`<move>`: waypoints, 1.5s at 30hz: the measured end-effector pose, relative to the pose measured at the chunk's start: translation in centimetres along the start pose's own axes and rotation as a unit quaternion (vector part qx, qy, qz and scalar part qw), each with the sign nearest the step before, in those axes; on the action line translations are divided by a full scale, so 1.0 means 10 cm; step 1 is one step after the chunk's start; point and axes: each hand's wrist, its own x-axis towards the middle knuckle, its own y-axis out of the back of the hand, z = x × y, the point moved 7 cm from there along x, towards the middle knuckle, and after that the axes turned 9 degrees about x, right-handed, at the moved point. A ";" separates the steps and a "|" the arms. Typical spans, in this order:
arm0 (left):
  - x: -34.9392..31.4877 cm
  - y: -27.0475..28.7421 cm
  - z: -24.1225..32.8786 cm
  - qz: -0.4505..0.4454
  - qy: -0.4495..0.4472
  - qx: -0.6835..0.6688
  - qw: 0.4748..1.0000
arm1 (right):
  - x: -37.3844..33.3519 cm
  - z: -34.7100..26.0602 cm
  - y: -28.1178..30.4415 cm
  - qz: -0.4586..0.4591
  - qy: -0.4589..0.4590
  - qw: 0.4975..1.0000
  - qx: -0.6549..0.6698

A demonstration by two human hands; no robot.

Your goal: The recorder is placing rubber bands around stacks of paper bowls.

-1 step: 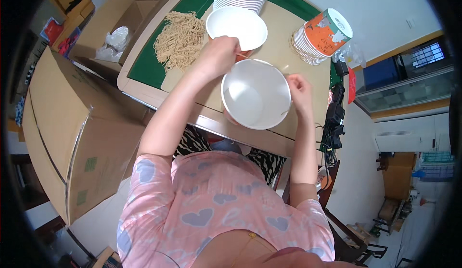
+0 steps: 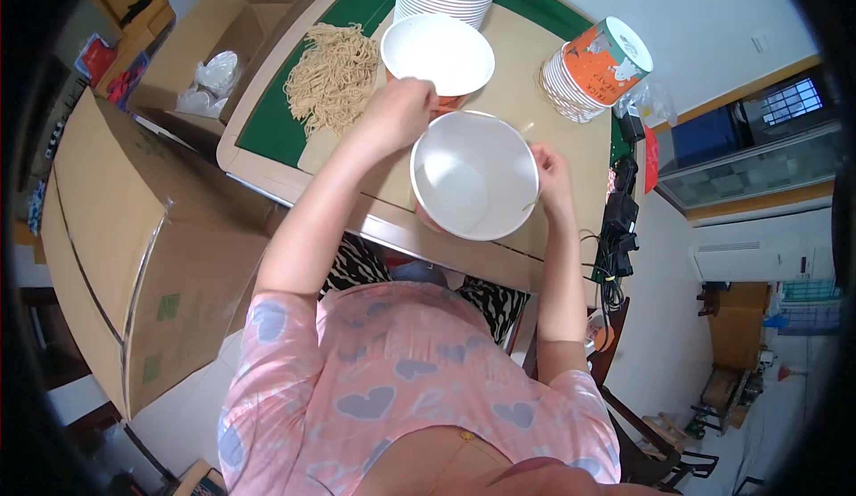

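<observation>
A paper bucket (image 2: 464, 180), white inside with orange outside, stands mouth up near the table's front edge. At its far left rim my left hand (image 2: 399, 111) is closed in a pinch; the slightly earlier frame shows a thin tan cord running from it, now hardly visible. My right hand (image 2: 553, 175) pinches close against the bucket's right rim; what its fingers hold is hidden. A short thin cord end (image 2: 530, 208) shows inside the rim there. Behind my left hand sits a second white-lined bucket (image 2: 437, 50). A heap of tan cords (image 2: 332, 77) lies to the left.
Tall stacks of orange paper buckets (image 2: 446, 1) rise at the back. At the right stands an upturned orange stack (image 2: 593, 68) with cords around it. Black adapters and cables (image 2: 620, 211) run along the right edge. Cardboard boxes (image 2: 178, 273) stand on the left.
My left hand has shifted slightly down and left, and the cord stretched from it over the bucket no longer shows clearly. My right hand has moved slightly down.
</observation>
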 end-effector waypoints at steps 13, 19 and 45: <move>-0.69 -0.87 -0.34 -0.197 0.175 -0.404 0.876 | -0.46 -0.13 -0.28 0.042 -0.259 0.962 0.071; -0.63 -1.00 -0.28 -0.002 0.101 -0.436 0.894 | 0.07 -1.01 0.68 0.011 -0.028 0.990 -0.136; -0.84 -1.23 -0.21 0.113 0.025 -0.161 0.980 | 1.59 -1.46 1.08 0.183 0.255 0.764 -0.563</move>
